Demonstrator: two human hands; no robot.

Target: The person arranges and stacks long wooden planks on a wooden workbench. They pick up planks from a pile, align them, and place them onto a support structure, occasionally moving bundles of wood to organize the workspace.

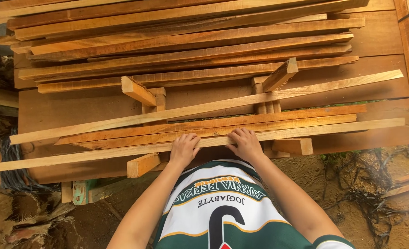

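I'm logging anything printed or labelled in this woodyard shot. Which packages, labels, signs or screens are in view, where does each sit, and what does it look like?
No packages, labels, signs or screens.
Shirt: bottom centre, on the person; the only printed thing, white and green with yellow trim, lettering and a large dark numeral.
Left hand and right hand: both on a long pale slat, plain bare wood.

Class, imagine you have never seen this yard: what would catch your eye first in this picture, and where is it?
First the two hands, left hand and right hand, gripping the nearest long wooden slat at the front edge of the pile. Behind them a big stack of planks fills the top of the view. Short wooden blocks prop the slats up.
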